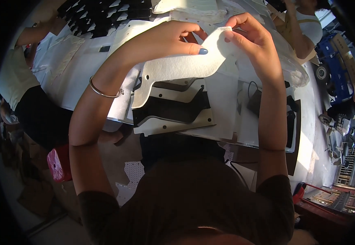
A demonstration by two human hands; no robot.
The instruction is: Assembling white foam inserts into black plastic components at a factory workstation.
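Observation:
Above the table I hold up a white, felt-like cut piece point(177, 67) with a curved outline and a small hole near its lower left end. My right hand point(255, 38) pinches its upper right corner between thumb and fingers. At the piece's upper edge is my left hand point(173, 38), its thumb laid over the front face; its fingertips are partly hidden behind. Below the raised piece, a black shaped piece point(173, 108) lies among other black and white pieces in a layered stack. A white piece with holes point(177, 125) shows at the stack's near edge.
Many black cut parts point(104, 18) are spread at the far left of the white table point(69, 92). Clear plastic point(297, 75) lies at the right, near a dark object with a cable point(254, 100). One person point(20, 77) is at the left, another point(304, 30) at the far right.

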